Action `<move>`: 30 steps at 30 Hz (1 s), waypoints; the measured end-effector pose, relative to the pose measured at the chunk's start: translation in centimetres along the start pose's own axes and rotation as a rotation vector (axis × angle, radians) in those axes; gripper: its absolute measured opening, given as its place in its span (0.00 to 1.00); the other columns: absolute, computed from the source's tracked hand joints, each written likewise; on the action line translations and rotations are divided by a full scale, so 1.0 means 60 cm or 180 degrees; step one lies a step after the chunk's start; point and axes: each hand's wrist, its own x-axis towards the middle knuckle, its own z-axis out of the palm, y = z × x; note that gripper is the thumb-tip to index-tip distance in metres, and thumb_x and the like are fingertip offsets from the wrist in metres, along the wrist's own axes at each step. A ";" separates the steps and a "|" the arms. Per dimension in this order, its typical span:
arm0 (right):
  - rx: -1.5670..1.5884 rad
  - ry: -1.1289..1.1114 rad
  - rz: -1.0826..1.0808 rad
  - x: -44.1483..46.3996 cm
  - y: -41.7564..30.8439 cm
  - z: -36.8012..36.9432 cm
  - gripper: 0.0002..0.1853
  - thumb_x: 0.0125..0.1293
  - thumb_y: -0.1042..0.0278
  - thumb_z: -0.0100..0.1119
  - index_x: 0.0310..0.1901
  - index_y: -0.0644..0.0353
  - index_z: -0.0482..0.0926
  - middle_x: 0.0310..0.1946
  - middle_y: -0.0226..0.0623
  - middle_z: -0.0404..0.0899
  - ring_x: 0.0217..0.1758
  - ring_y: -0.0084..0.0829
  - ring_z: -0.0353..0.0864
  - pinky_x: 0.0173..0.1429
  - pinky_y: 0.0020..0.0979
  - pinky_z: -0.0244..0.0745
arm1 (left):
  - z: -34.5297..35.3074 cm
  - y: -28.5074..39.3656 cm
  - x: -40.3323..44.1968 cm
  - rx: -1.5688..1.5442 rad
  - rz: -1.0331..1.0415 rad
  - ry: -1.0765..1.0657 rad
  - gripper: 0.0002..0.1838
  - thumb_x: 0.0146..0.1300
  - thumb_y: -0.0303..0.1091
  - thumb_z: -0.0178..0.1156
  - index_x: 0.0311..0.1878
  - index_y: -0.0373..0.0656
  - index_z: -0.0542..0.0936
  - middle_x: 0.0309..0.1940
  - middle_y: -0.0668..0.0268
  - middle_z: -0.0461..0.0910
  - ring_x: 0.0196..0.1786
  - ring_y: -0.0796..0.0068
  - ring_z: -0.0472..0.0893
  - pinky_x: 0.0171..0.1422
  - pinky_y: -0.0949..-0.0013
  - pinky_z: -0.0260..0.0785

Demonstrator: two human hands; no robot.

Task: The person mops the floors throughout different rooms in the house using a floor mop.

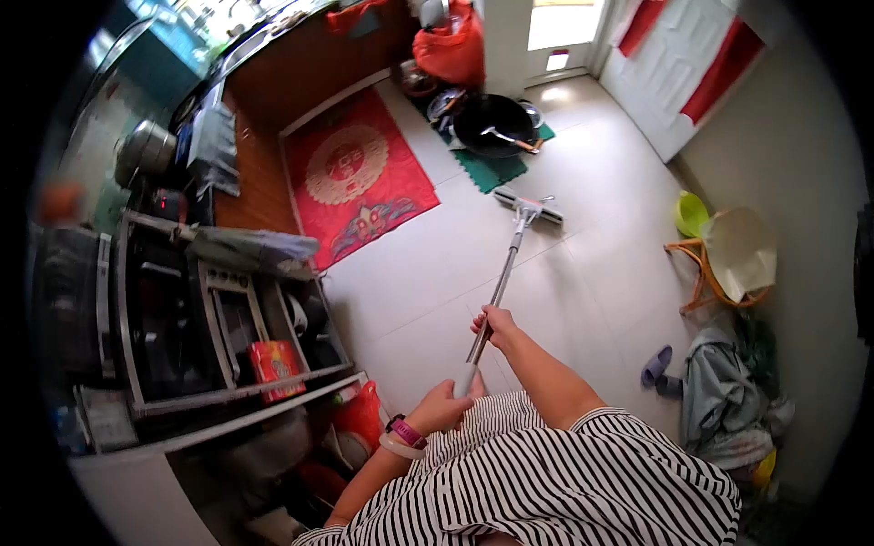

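Note:
A mop (506, 273) with a long metal pole runs from my body out across the pale floor tiles. Its wide flat head (529, 207) rests on the floor near a green mat. My left hand (443, 406), with a purple watch and a pale bangle on the wrist, is closed around the grey top end of the pole. Farther down the shaft, my right hand (492, 325) wraps round the metal tube. Both hands grip the same pole, which slants up and to the right in view.
A black wok (496, 126) stands on the green mat (492, 170) beyond the mop head. To the left lies a red patterned rug (360, 173). A rattan chair (701, 273), slippers (655, 366) and grey cloth (724, 391) line the right side. A shelf rack (164, 309) stands left.

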 end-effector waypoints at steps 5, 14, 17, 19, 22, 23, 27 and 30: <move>0.0358 0.0032 -0.0380 -0.085 -0.093 -0.015 0.09 0.62 0.69 0.46 0.24 0.56 0.62 0.14 0.25 0.62 0.14 0.18 0.62 0.15 0.19 0.61 | -0.011 0.092 -0.050 -0.0640 0.0807 -0.0894 0.16 0.66 0.39 0.47 0.51 0.40 0.69 0.18 0.72 0.71 0.16 0.84 0.71 0.18 0.83 0.59; 0.1718 -0.1237 0.0843 -0.338 -0.139 -0.296 0.09 0.62 0.70 0.43 0.24 0.59 0.61 0.15 0.23 0.61 0.15 0.14 0.61 0.16 0.15 0.62 | -0.003 0.087 -0.024 0.0404 0.1549 0.0105 0.16 0.58 0.36 0.58 0.48 0.41 0.72 0.17 0.70 0.70 0.18 0.83 0.70 0.19 0.81 0.60; 0.1954 -0.1022 0.0740 -0.394 -0.108 -0.344 0.11 0.63 0.68 0.43 0.23 0.57 0.61 0.15 0.23 0.61 0.15 0.15 0.62 0.16 0.15 0.62 | 0.104 0.103 -0.039 0.1824 0.2555 -0.0114 0.24 0.52 0.32 0.64 0.53 0.43 0.71 0.21 0.72 0.71 0.27 0.83 0.72 0.30 0.79 0.67; 0.2165 -0.1184 0.0691 -0.393 -0.075 -0.379 0.08 0.63 0.69 0.43 0.26 0.59 0.62 0.19 0.26 0.64 0.16 0.15 0.64 0.17 0.15 0.64 | 0.223 0.144 -0.090 0.2036 0.3153 -0.0610 0.35 0.44 0.34 0.69 0.58 0.45 0.68 0.41 0.61 0.73 0.41 0.74 0.74 0.45 0.71 0.68; -0.0503 -0.2126 -0.1890 -0.456 -0.035 -0.435 0.12 0.64 0.63 0.45 0.45 0.58 0.70 0.28 0.30 0.73 0.26 0.21 0.73 0.28 0.23 0.73 | 0.374 0.138 -0.089 0.2320 0.3991 -0.1219 0.42 0.40 0.35 0.71 0.61 0.44 0.62 0.55 0.52 0.65 0.52 0.58 0.70 0.56 0.64 0.63; -0.0512 -0.2139 -0.1904 -0.499 -0.035 -0.446 0.12 0.64 0.63 0.45 0.45 0.58 0.70 0.28 0.30 0.73 0.26 0.21 0.73 0.28 0.23 0.73 | 0.417 0.146 -0.099 0.2406 0.4050 -0.1199 0.39 0.40 0.35 0.70 0.59 0.43 0.65 0.54 0.54 0.67 0.49 0.61 0.72 0.55 0.64 0.64; 0.0512 -0.1243 -0.1548 -0.604 -0.003 -0.485 0.16 0.65 0.59 0.46 0.50 0.58 0.69 0.31 0.30 0.73 0.31 0.21 0.74 0.33 0.23 0.73 | 0.530 0.078 -0.035 0.2506 0.4418 -0.1240 0.17 0.49 0.31 0.60 0.45 0.42 0.75 0.35 0.60 0.78 0.38 0.66 0.77 0.42 0.68 0.67; 0.0647 -0.0737 -0.1259 -0.568 0.044 -0.611 0.18 0.64 0.54 0.48 0.49 0.56 0.70 0.32 0.31 0.73 0.33 0.24 0.75 0.37 0.25 0.73 | 0.556 0.025 0.022 0.0918 0.3872 -0.0610 0.10 0.52 0.28 0.55 0.40 0.39 0.75 0.29 0.62 0.76 0.33 0.69 0.76 0.41 0.69 0.68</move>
